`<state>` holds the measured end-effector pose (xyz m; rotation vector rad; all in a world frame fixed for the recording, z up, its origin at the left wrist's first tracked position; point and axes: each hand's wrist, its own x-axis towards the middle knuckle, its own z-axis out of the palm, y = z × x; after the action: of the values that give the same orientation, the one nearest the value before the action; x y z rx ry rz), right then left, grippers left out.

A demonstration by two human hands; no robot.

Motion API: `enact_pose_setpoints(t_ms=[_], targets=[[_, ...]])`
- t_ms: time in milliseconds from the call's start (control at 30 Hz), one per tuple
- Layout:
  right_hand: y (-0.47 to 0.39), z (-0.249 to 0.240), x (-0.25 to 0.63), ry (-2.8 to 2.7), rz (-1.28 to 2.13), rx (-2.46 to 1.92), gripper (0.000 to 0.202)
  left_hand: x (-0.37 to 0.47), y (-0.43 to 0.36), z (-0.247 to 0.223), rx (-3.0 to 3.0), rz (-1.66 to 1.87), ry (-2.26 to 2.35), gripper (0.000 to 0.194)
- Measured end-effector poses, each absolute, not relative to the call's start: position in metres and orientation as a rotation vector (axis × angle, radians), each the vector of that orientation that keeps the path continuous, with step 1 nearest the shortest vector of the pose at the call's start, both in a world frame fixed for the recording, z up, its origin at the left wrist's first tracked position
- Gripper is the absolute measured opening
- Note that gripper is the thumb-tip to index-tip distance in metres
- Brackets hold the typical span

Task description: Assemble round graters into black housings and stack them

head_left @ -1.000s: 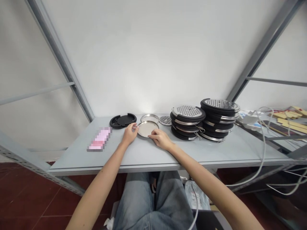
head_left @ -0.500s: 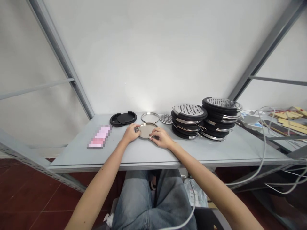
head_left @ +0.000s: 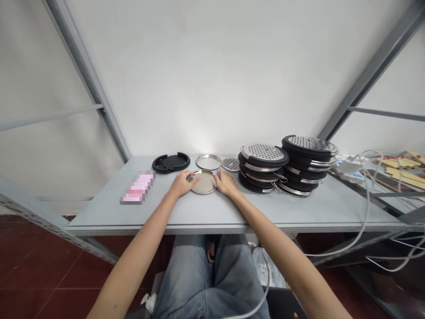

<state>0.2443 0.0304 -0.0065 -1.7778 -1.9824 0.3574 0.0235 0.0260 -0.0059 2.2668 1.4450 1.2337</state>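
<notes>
A shallow round metal tray (head_left: 204,182) with a raised rim lies on the grey shelf in front of me. My left hand (head_left: 182,184) grips its left edge, thumb over the rim and fingers around the outside. On the opposite side, my right hand (head_left: 226,182) holds the right edge, with the thumb at the rim and the fingers along the outside. Just behind the tray rests a second shallow metal disc (head_left: 208,162). A perforated metal plate (head_left: 231,164) lies beside that disc, partly behind a stack. Two black round holders (head_left: 171,162) overlap at the back left.
Two tall stacks of black-rimmed discs with perforated tops, a nearer one (head_left: 263,170) and a farther one (head_left: 307,166), stand to the right. A blurred pink item (head_left: 138,187) lies on the left. A white cable (head_left: 365,212) hangs over the shelf's right side.
My right hand has shifted from the tray's front right to its right side, its fingers moving outside the rim. My left thumb now reaches farther over the tray.
</notes>
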Motion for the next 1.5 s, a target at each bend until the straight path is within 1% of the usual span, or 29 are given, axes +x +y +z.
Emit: enact_pose_setpoints(t_ms=[133, 200, 333, 400, 600, 767, 900, 1167, 1300, 1500], targets=[[0.037, -0.004, 0.238, -2.05, 0.354, -1.776, 0.067, 0.023, 0.024, -0.003, 2.276, 1.205, 1.417, 0.032], [0.039, -0.004, 0.238, -2.103, 0.407, -1.747, 0.07, 0.022, 0.023, -0.003, 2.297, 1.162, 1.375, 0.038], [0.039, -0.006, 0.242, -2.106, 0.434, -1.652, 0.067, 0.02, 0.022, -0.001, 2.396, 1.015, 1.236, 0.067], [0.036, -0.006, 0.243, -2.045, 0.349, -1.637, 0.061, 0.02, 0.022, 0.0, 2.418, 0.971, 1.217, 0.075], [0.025, -0.003, 0.241, -1.88, 0.113, -1.794, 0.05, 0.02, 0.02, 0.001, 2.401, 0.927, 1.286, 0.069], [0.021, -0.001, 0.238, -1.851, -0.008, -1.864, 0.055, 0.021, 0.02, 0.0, 2.403, 0.963, 1.284, 0.063], [0.022, -0.002, 0.239, -1.826, 0.068, -1.905, 0.06, 0.02, 0.02, 0.0, 2.404, 0.979, 1.266, 0.062], [0.024, -0.002, 0.242, -1.819, 0.225, -1.926, 0.06, 0.02, 0.021, -0.001, 2.4, 0.966, 1.265, 0.061], [0.023, -0.001, 0.241, -1.781, 0.24, -1.963, 0.061, 0.02, 0.021, -0.001, 2.394, 0.966, 1.268, 0.06], [0.026, -0.002, 0.238, -1.746, 0.302, -2.05, 0.074, 0.021, 0.02, 0.001, 2.401, 0.94, 1.283, 0.061]])
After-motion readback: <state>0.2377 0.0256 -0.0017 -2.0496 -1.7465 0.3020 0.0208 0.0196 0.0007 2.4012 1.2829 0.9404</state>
